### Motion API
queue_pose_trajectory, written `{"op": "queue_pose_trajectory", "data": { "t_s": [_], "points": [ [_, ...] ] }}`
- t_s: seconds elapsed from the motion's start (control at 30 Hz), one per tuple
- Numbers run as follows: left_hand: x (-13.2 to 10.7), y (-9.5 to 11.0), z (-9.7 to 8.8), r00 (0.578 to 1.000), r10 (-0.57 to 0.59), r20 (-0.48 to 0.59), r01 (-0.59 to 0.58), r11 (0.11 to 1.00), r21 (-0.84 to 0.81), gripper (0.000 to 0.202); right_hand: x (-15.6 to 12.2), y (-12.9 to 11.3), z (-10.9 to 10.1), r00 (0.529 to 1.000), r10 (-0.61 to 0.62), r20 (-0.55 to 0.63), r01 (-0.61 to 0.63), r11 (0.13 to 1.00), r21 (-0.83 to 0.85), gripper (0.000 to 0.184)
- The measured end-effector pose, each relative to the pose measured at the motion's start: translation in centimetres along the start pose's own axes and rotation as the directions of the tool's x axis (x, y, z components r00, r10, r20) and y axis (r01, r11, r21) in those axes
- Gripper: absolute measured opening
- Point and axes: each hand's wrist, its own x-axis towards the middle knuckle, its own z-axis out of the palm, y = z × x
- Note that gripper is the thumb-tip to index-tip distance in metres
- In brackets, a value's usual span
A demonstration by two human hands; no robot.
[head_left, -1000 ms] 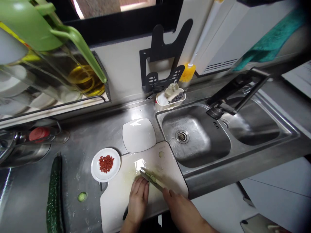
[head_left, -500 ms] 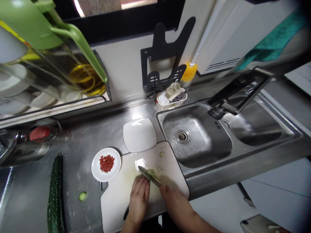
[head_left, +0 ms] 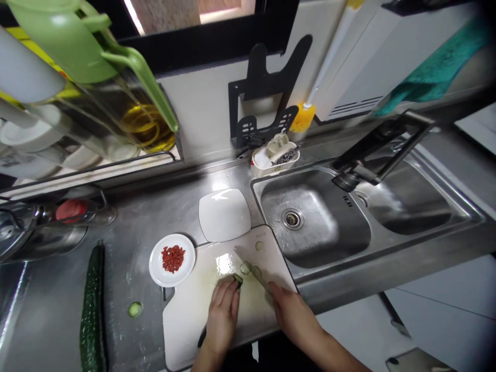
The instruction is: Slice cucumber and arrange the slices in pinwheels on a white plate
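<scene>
A white cutting board (head_left: 194,315) lies on the steel counter by the sink. My left hand (head_left: 221,316) rests on it, fingers curled down over a small cucumber end (head_left: 237,279). My right hand (head_left: 291,313) is closed round the handle of a knife (head_left: 252,268), whose blade points up and left across the board. A cut cucumber slice (head_left: 245,268) lies by the blade, and another slice (head_left: 259,246) sits near the board's far edge.
A round saucer of red berries (head_left: 172,259) and a square white plate (head_left: 225,214) stand behind the board. A whole cucumber (head_left: 92,305) and a loose slice (head_left: 134,309) lie at the left. The double sink (head_left: 318,227) with a black tap (head_left: 372,155) is at the right.
The knife has swung to the right, away from my left hand's fingertips, leaving a fresh slice on the board. My left hand has stayed in place on the cucumber end.
</scene>
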Motion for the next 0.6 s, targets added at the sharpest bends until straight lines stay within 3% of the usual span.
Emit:
{"op": "queue_pose_trajectory", "data": {
  "t_s": [0.13, 0.3, 0.6],
  "points": [
    [0.1, 0.0, -0.1, 1.000, -0.010, 0.002, 0.010, 1.000, -0.006, 0.028, -0.7, -0.3, -1.1, 0.998, 0.008, 0.060, -0.006, 1.000, -0.026, 0.047],
    [0.1, 0.2, -0.3, 1.000, -0.023, 0.007, 0.023, 1.000, -0.008, 0.028, -2.1, -1.6, -0.7, 0.990, 0.012, 0.143, 0.014, 0.984, -0.177, 0.059],
    [-0.3, 0.1, -0.1, 1.000, -0.029, -0.003, 0.029, 0.999, 0.034, 0.022, -3.5, -2.3, -0.4, 0.989, -0.013, 0.150, 0.050, 0.967, -0.249, 0.058]
  ]
}}
